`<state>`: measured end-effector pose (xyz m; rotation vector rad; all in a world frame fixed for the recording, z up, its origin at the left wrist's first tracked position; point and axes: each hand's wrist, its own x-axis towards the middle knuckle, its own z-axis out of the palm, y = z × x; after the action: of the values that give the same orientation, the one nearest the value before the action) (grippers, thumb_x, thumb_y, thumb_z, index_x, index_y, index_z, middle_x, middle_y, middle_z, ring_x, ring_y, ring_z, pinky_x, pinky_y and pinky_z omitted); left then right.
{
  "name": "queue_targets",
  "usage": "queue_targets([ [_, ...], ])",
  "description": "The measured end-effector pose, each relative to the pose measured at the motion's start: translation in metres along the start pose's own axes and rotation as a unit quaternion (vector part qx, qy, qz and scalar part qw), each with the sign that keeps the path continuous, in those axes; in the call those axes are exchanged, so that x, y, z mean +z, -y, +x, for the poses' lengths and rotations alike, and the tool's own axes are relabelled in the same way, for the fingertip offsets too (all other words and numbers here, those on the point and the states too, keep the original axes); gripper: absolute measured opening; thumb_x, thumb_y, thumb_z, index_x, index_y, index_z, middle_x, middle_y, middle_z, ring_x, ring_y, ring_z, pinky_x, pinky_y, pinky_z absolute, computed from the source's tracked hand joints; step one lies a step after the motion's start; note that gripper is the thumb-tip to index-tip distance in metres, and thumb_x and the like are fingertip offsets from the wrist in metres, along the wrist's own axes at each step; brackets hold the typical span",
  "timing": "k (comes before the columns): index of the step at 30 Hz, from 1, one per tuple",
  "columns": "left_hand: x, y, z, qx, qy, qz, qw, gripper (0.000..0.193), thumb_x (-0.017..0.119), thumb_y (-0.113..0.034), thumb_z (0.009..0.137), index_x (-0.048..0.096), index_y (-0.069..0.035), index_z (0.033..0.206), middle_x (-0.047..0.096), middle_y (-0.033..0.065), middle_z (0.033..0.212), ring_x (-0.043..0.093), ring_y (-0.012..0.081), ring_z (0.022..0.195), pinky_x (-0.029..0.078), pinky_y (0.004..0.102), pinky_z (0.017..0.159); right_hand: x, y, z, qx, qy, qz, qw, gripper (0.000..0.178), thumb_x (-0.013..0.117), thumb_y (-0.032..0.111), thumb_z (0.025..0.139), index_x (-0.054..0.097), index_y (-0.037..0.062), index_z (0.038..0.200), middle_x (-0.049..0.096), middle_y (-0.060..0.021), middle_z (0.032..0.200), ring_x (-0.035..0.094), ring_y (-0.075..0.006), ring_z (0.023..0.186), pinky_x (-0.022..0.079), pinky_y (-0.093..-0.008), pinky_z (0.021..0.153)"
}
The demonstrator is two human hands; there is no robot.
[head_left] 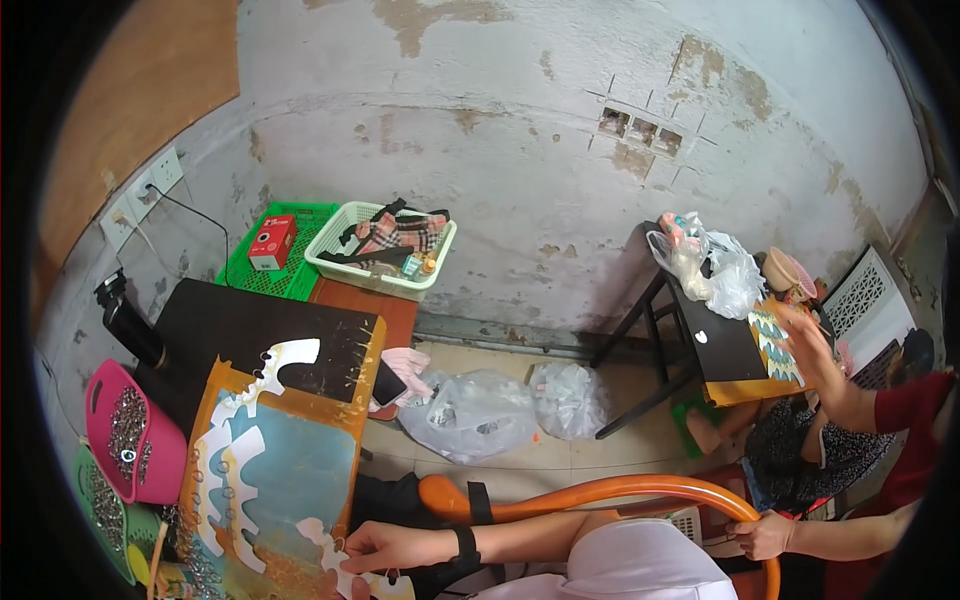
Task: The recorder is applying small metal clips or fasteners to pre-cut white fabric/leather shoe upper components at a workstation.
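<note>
My right hand point(385, 547), with a black band at the wrist, reaches in from the right over the near edge of the work table. Its thumb and fingers are closed on a white scalloped card strip point(318, 537) with small rings in its notches. Of my left hand point(343, 584) only a little shows at the lower edge, beside the same strip; its fingers are mostly hidden. More white scalloped strips point(247, 485) with rings lie on the blue mat point(310, 455). Another strip point(298, 353) lies farther back, partly on the dark tabletop. Loose rings point(205, 575) are heaped at the lower left.
Left of the mat stand a pink basket point(165, 455) and a green basket point(143, 525) holding metal rings. An orange chair arm point(620, 487) curves across the right, gripped by a co-worker's hand point(765, 535). Plastic bags point(475, 410) lie on the floor. A second table point(715, 345) holds similar strips.
</note>
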<state>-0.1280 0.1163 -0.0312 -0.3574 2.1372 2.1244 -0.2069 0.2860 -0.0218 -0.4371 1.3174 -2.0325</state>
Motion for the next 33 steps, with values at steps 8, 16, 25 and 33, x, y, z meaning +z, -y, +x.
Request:
queue_targets([
  [8, -0.010, 0.015, 0.003, 0.008, 0.062, -0.115, 0.991, 0.030, 0.061, -0.018, 0.095, 0.058, 0.002, 0.117, 0.063, 0.0064, 0.103, 0.056, 0.0125, 0.089, 0.046, 0.0267, 0.073, -0.002, -0.020, 0.004, 0.014, 0.038, 0.102, 0.994, 0.032, 0.060, 0.030, 0.097, 0.058, 0.0056, 0.077, 0.044, 0.0118, 0.067, 0.037, 0.0020, 0.061, 0.027, -0.0201, 0.050],
  [16, -0.003, 0.014, 0.005, -0.002, 0.037, -0.088, 0.995, 0.033, 0.057, -0.021, 0.098, 0.056, 0.003, 0.119, 0.062, 0.0090, 0.106, 0.057, 0.0151, 0.089, 0.047, 0.0283, 0.074, -0.003, -0.021, 0.004, 0.021, 0.002, 0.095, 0.995, 0.033, 0.061, 0.036, 0.096, 0.063, 0.0095, 0.076, 0.047, 0.0107, 0.063, 0.038, 0.0002, 0.052, 0.028, -0.0181, 0.044],
  [25, -0.010, 0.032, 0.007, 0.003, 0.027, -0.077, 0.997, 0.030, 0.053, -0.021, 0.100, 0.055, 0.001, 0.120, 0.062, 0.0094, 0.107, 0.057, 0.0155, 0.091, 0.048, 0.0283, 0.075, 0.000, -0.012, 0.002, 0.036, 0.007, 0.086, 0.996, 0.035, 0.060, 0.036, 0.096, 0.058, 0.0092, 0.073, 0.039, 0.0125, 0.063, 0.032, 0.0009, 0.057, 0.023, -0.0214, 0.049],
  [33, -0.012, 0.034, 0.008, -0.019, 0.045, -0.112, 0.992, 0.032, 0.053, -0.022, 0.100, 0.052, 0.000, 0.123, 0.060, 0.0117, 0.112, 0.058, 0.0169, 0.094, 0.049, 0.0297, 0.077, 0.000, -0.011, 0.000, 0.027, -0.003, 0.093, 0.995, 0.036, 0.060, 0.038, 0.096, 0.065, 0.0080, 0.075, 0.045, 0.0115, 0.059, 0.034, 0.0005, 0.052, 0.023, -0.0208, 0.046],
])
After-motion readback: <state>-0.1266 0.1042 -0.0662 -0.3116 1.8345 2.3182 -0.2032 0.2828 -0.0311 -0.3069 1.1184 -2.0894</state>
